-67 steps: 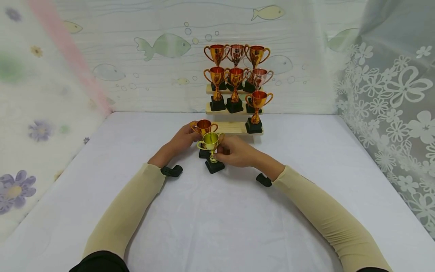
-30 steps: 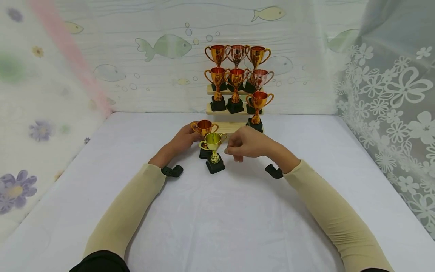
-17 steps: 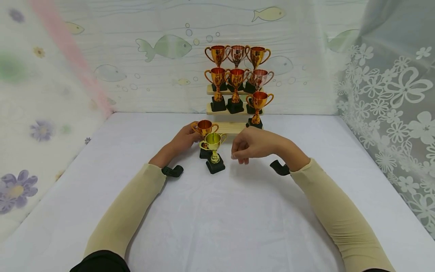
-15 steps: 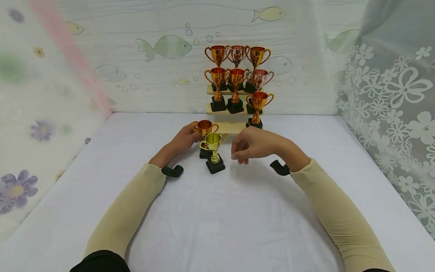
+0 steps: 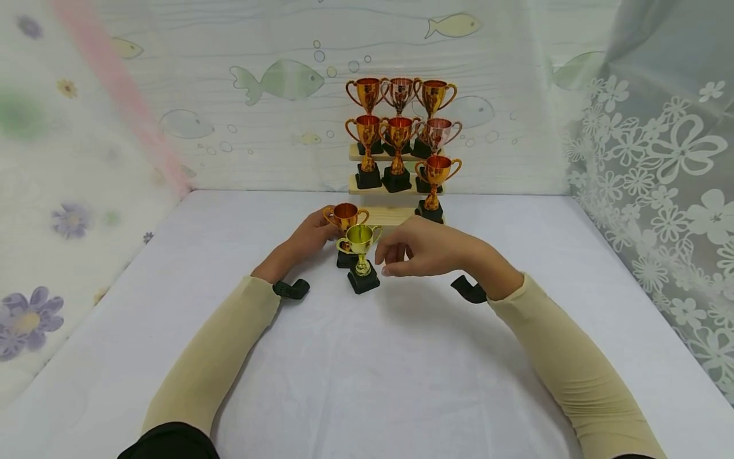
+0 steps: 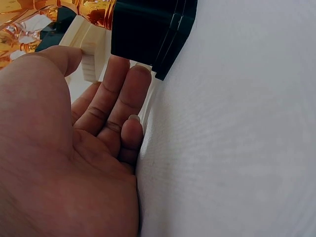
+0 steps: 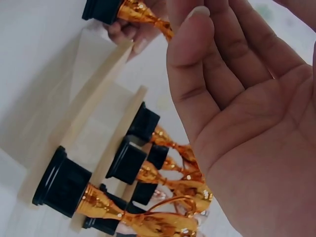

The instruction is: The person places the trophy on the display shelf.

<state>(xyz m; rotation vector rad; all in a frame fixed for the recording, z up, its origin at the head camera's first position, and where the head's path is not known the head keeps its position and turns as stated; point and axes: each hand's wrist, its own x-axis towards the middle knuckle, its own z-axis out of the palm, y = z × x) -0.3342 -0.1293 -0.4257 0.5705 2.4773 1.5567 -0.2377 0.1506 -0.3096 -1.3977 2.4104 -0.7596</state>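
A small gold trophy cup [image 5: 359, 241] stands upright on its black base in front of an orange trophy cup [image 5: 345, 215], partly covering it in the head view. My left hand [image 5: 309, 239] lies by the orange cup, fingers fairly straight. In the left wrist view its fingertips [image 6: 136, 76] are right at the black base [image 6: 145, 29], and its thumb [image 6: 74, 58] is close to the shelf end [image 6: 93, 61]. My right hand [image 5: 436, 248] hovers just right of the gold cup, fingers loosely bent around nothing; the right wrist view shows its bare palm [image 7: 261, 128].
Behind the hands is a stepped wooden rack [image 5: 387, 217]. An orange trophy [image 5: 437, 175] stands at the right of its lowest step, and several more orange and pinkish trophies [image 5: 398, 137] fill the upper steps. White cloth [image 5: 367, 370] covers the table, with a patterned curtain [image 5: 269, 83] behind.
My right hand let go of the gold trophy cup, drew off to the right, and has now come back a little toward it. The left hand and both front cups hardly moved.
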